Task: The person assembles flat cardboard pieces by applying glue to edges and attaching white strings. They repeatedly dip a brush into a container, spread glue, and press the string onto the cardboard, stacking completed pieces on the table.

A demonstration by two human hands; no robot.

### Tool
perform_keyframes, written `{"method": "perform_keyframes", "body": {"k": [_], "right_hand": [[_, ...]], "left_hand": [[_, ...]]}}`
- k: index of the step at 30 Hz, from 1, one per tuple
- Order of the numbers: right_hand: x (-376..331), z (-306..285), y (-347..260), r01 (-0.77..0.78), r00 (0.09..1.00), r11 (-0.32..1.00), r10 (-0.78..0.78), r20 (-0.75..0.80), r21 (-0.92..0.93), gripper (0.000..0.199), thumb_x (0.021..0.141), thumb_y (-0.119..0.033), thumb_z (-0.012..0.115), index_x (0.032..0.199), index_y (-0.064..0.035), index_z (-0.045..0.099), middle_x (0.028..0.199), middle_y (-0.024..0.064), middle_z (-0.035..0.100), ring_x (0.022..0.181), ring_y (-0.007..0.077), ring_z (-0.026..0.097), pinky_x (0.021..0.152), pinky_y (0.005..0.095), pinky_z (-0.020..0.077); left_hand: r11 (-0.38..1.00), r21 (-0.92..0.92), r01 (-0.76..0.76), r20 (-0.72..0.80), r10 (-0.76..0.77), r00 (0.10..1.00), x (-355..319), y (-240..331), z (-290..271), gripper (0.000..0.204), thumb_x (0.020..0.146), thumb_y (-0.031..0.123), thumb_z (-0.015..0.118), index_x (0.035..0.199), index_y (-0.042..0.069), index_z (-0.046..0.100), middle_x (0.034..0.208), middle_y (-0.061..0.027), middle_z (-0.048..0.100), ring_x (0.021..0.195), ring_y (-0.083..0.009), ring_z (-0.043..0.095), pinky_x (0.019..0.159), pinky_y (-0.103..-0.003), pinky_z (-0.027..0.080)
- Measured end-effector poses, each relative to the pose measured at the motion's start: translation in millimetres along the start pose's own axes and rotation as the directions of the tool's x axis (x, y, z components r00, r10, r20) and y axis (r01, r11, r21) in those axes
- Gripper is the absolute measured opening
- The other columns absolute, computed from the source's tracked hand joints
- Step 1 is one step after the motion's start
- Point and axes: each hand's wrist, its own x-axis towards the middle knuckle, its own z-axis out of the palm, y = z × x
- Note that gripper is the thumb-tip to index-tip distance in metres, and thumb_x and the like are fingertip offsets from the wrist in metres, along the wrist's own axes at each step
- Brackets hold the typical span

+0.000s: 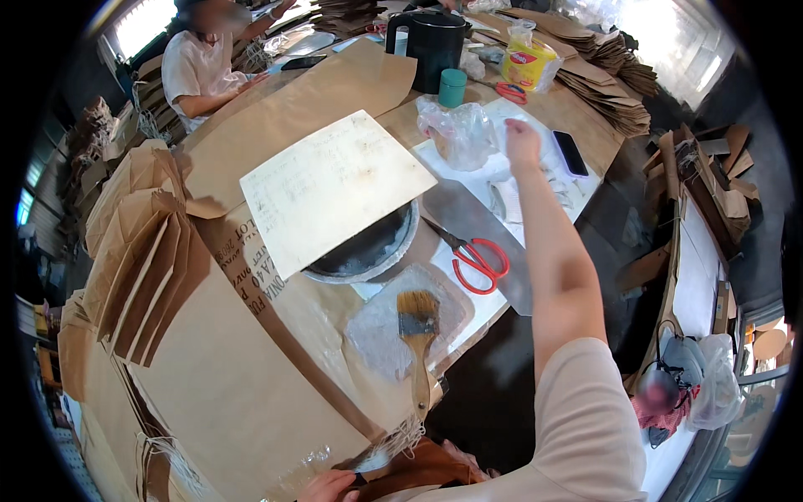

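My right hand (523, 144) reaches far across the table, its fingers curled closed beside a clear plastic bag (462, 138). Whatever lies in those fingers, if anything, is too small to make out. Below it are a white sheet and a crumpled white cloth (505, 201). At the bottom edge, part of my left hand (329, 485) shows, fingers loosely extended by the near edge of a brown paper stack (242, 376). A wide paintbrush (418, 330) rests on a plastic sheet. Red-handled scissors (480, 266) lie near a round basin (376, 251), partly covered by a white board (335, 188).
Folded paper bags (142, 268) stand at left. Farther back are a black jug (428, 50), a teal-lidded jar (452, 87), a yellow packet (529, 65) and small red scissors (511, 93). A phone (570, 154) lies right of my hand. Another person (201, 75) sits across the table.
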Motion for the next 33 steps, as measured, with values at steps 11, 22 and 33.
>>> {"method": "perform_keyframes", "body": {"k": [11,22,33], "right_hand": [[-274,-197,-262,-0.589,0.723,0.37,-0.157,0.673,0.719,0.014,0.081,0.005,0.062,0.091,-0.0027,0.057,0.088,0.0021,0.058,0.082,0.0108,0.056,0.073,0.025,0.0461],[-479,-230,-310,0.319,0.245,0.675,-0.736,0.631,0.665,0.041,0.066,0.0,0.069,0.107,-0.0051,0.065,0.105,0.0115,0.063,0.087,0.027,0.06,0.071,0.0338,0.0511],[-550,-165,-387,0.434,0.213,0.493,-0.869,0.446,0.754,0.03,0.065,0.001,0.065,0.094,-0.0009,0.067,0.085,0.009,0.058,0.073,0.0255,0.055,0.063,0.0349,0.046]], "left_hand": [[0.601,-0.796,-0.07,-0.114,-0.034,0.993,24,21,42,0.082,0.075,0.015,0.078,0.143,0.007,0.033,0.142,-0.014,0.042,0.132,-0.0253,0.04,0.107,-0.04,0.034],[0.393,-0.919,0.011,-0.123,-0.315,0.941,-70,-12,91,0.023,0.093,0.001,0.049,0.115,0.0,0.055,0.105,-0.0046,0.061,0.1,-0.0116,0.056,0.087,-0.027,0.046],[0.7,0.449,0.555,-0.712,-0.094,0.696,-188,-97,-7,0.071,0.069,0.012,0.075,0.133,0.005,0.045,0.134,-0.0147,0.049,0.128,-0.0321,0.042,0.106,-0.043,0.033]]}}
